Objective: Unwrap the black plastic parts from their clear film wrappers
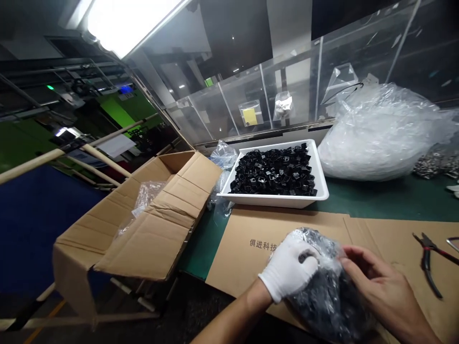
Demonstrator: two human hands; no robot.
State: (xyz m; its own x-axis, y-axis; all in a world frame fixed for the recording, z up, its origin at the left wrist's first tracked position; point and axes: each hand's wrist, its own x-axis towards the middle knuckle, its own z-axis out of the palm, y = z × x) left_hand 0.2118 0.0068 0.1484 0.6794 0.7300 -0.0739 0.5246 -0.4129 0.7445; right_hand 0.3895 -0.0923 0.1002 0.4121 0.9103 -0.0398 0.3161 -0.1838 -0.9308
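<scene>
A clear plastic bag filled with dark parts lies on a flat cardboard sheet at the front edge of the table. My left hand, in a white glove, grips the gathered top of this bag. My bare right hand pinches the bag's plastic from the right side, close to the left fingers. Beyond the bag, a white tray is heaped with small black parts.
An open cardboard box with plastic inside stands at the left. A large bag of clear plastic sits at the back right. Black-handled pliers lie on the cardboard at the right. A transparent panel rises behind the table.
</scene>
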